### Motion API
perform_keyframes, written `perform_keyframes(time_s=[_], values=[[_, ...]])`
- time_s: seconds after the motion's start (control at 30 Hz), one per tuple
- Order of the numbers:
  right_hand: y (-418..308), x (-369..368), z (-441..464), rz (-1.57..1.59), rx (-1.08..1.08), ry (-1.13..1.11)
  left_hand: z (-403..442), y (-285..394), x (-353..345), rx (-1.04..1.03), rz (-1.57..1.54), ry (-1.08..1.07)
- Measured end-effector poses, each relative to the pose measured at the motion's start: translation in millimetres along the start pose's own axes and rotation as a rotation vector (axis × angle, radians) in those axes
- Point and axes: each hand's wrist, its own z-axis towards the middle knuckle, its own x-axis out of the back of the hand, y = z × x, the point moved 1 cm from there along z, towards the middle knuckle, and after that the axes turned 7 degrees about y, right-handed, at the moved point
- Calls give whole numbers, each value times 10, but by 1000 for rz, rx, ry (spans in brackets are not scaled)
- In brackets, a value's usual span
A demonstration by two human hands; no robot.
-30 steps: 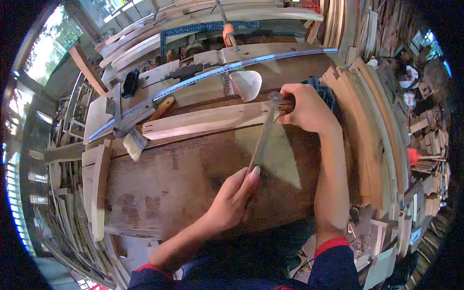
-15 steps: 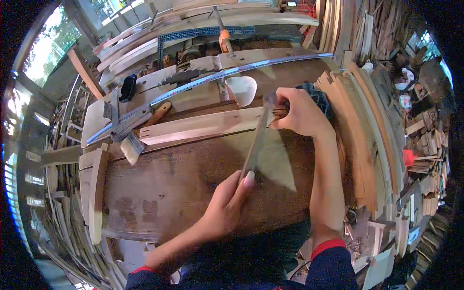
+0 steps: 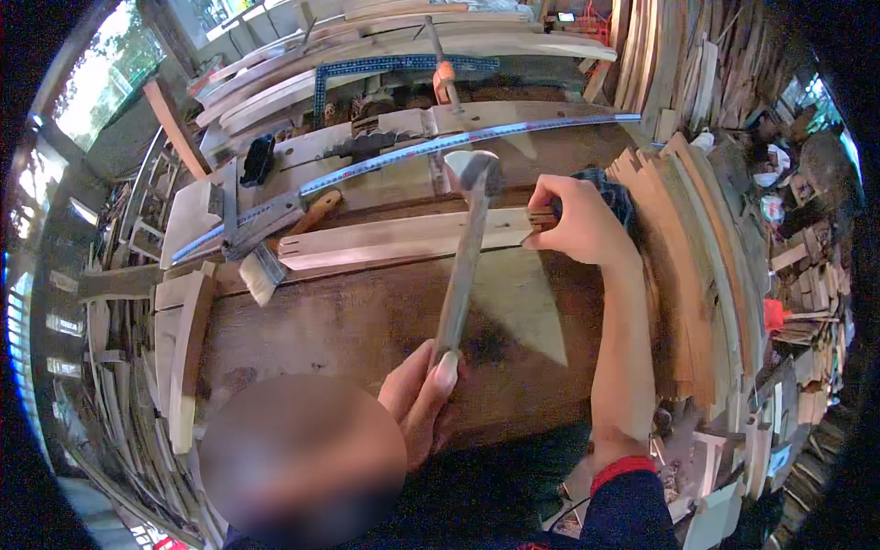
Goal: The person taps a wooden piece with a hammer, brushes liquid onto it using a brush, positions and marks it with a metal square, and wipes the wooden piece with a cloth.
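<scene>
Hammer (image 3: pixel 467 257) swung away from right hand (image 3: pixel 587 220), left hand (image 3: pixel 422 396) gripping it, right grip pinching wood strip (image 3: pixel 394 237).

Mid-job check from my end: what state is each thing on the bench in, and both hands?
Left hand: closed on the hammer handle
Right hand: pinching the wood strip's right end
Hammer: held, head pointing away from the person
Wood strip: lying lengthwise, left end slotted
Brush: lying down, unheld
Measuring strip: laid out long
Cloth: crumpled, partly hidden
</scene>
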Motion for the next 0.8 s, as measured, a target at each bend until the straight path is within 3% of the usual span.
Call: perform_keyframes(time_s=[0.07, 0.23, 0.33, 0.43, 0.53, 0.8], values=[[-15, 7, 28, 3, 3, -2, 29, -75, 50, -120, 0, 10], [-26, -1, 25, -16, 1, -11, -19, -100, 64, 80, -77, 66], [-44, -21, 21, 16, -31, -4, -179, 18, 92, -108, 22, 33], [-40, -23, 23, -5, -39, -13, -116, -211, 104, -198, 5, 129], [-23, -32, 26, -43, 7, 21, -48, -337, 140, 43, -34, 177], [-69, -13, 20, -30, -14, -14, -128, -282, 227, -111, 81, 191]])
